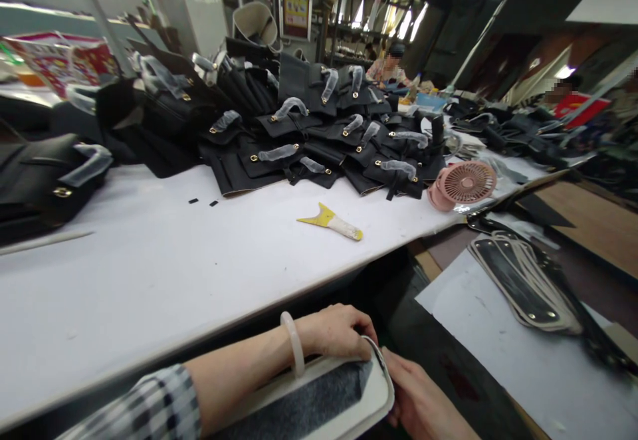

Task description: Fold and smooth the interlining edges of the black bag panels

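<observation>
A cream-coloured bag piece point(377, 397) with rounded corners and a dark fuzzy panel lies low in the view, in front of the table edge. My left hand point(341, 331), with a pale bangle at the wrist, rests over its upper edge, its fingers curled onto the far corner. My right hand point(416, 390) holds the same corner from the right, its fingertips partly hidden behind the piece. Both hands are closed on it and nearly meet. The lower part of the piece runs out of the picture. On the table beyond lies a yellow forked tool point(331, 222) with a white-wrapped handle.
Black bags point(279, 141) with plastic-wrapped handles are heaped along the back of the white table point(149, 280). A pink fan point(463, 184) stands near its right edge. Stacked strap pieces point(523, 284) lie on a board at right. A person point(391, 68) sits far back.
</observation>
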Demonstrator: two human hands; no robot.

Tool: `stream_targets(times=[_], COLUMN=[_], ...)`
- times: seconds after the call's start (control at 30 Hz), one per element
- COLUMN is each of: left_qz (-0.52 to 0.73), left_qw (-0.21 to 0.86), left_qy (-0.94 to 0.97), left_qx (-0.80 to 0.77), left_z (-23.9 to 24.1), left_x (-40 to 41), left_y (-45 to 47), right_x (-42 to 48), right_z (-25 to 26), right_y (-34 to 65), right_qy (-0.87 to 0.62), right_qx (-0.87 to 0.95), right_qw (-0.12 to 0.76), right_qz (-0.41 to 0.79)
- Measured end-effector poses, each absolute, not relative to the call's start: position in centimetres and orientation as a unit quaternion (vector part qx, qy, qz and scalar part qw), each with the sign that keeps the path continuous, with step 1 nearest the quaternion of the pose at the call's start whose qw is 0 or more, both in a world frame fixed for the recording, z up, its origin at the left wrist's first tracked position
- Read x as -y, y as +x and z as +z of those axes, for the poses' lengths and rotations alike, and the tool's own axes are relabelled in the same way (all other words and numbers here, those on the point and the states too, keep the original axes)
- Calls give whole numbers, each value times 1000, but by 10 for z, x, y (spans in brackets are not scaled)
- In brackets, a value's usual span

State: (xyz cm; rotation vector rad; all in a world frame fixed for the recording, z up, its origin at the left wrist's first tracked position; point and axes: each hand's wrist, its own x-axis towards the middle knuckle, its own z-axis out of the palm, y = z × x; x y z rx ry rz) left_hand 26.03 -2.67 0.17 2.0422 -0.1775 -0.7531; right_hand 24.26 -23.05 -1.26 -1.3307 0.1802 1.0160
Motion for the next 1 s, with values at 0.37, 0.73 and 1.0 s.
stream_targets(times=[0.37, 0.73, 1.0], left_qz=[-292, -201, -201], left_qw=[460, 417, 436], left_qy=[835, 864, 852], left_qx=[78, 195, 207], left_z=[5, 7, 23], left_x=[25, 21, -20], left_y=[252, 245, 235], right_x=[232, 217, 210], right_z=[-3, 26, 34], right_y=[250, 268, 280], right_qy=[-619, -718, -746], right_qx=[-3, 52, 90], right_qw=[608, 431, 340], right_qz=[498, 543, 566])
